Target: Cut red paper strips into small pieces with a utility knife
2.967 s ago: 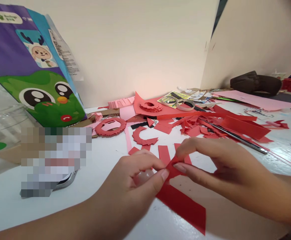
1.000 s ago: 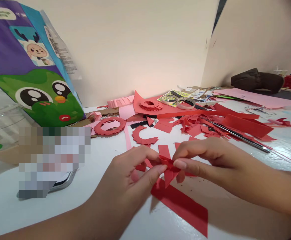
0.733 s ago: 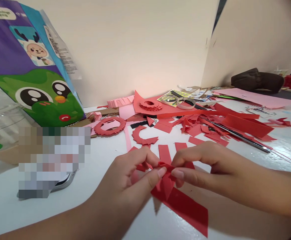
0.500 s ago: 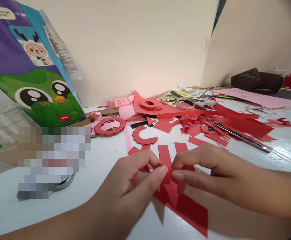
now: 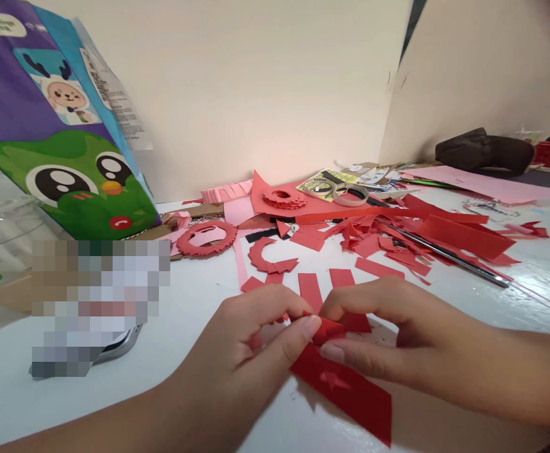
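Observation:
A small folded piece of red paper [image 5: 329, 330] is between my two hands, its far side partly hidden by fingers. My left hand [image 5: 260, 340] pinches its left end between thumb and forefinger. Around its right part, the thumb and forefinger of my right hand [image 5: 392, 333] are closed. Below them a larger red paper strip [image 5: 360, 396] lies on the white table, with a small shadow on it. Just beyond the fingers are cut red paper rectangles [image 5: 309, 289]. Further off lie a curved chain of folded red paper [image 5: 265, 257] and a finished-looking red paper ring [image 5: 206, 239].
A silver pen [image 5: 464, 261] lies by a heap of red scraps [image 5: 364, 233]. Tape rolls [image 5: 350, 195] sit near the wall. A purple and green bag [image 5: 67, 145] stands at left, behind a partly blurred phone [image 5: 121, 346]. Pink sheets [image 5: 492, 182] are at right.
My right thumb and fingers have shifted slightly left and down over the small red paper, which now lies flatter and more sideways. My left hand keeps its pinch.

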`<state>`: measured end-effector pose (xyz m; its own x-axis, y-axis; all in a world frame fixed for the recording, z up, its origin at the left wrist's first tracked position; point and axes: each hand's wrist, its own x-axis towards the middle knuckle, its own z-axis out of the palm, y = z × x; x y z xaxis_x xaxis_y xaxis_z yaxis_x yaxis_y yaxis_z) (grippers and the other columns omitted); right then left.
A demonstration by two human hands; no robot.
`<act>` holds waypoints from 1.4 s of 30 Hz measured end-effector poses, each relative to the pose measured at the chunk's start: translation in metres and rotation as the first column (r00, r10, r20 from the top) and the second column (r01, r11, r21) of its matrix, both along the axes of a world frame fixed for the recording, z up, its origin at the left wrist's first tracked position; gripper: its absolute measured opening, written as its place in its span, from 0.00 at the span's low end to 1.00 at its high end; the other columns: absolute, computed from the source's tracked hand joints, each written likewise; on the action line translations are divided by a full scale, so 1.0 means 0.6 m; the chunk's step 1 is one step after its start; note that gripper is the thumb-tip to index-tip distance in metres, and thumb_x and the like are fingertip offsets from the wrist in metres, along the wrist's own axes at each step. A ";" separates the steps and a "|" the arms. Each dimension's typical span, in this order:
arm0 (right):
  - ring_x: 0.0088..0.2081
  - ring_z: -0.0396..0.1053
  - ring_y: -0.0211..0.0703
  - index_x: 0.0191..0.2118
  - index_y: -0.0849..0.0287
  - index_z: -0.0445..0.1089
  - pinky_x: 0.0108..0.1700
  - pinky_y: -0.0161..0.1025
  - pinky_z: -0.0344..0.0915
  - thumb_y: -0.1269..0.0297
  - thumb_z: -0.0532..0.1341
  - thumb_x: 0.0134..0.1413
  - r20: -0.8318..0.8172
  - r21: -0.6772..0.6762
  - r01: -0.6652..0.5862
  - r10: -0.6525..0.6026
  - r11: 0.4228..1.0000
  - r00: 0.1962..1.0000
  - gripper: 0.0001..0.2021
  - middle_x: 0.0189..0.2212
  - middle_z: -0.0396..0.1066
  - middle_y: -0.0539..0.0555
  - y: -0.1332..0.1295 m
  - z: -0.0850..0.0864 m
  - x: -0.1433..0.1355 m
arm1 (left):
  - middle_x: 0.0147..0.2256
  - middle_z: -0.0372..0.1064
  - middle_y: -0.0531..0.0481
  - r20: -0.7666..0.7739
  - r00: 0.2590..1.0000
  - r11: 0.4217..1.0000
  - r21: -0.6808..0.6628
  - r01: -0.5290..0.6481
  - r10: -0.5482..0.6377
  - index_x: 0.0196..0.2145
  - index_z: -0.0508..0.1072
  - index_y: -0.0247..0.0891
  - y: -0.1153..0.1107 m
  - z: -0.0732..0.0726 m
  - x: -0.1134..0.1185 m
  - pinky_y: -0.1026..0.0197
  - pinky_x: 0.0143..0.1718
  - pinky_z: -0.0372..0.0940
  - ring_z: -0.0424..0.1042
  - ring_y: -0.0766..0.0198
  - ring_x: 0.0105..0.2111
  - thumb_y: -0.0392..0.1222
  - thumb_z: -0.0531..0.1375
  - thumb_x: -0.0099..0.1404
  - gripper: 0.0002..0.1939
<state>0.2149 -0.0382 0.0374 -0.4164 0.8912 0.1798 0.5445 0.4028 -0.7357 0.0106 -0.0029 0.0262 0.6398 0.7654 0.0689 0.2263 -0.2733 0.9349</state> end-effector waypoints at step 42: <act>0.37 0.69 0.35 0.37 0.53 0.68 0.40 0.32 0.65 0.58 0.59 0.65 -0.314 -0.194 -0.057 -0.007 0.979 0.949 0.06 0.33 0.71 0.45 0.010 -0.015 0.006 | 0.34 0.74 0.55 0.217 0.975 0.926 -0.375 0.030 0.056 0.33 0.69 0.44 -0.005 -0.008 -0.001 0.64 0.33 0.66 0.73 0.66 0.31 0.38 0.60 0.68 0.05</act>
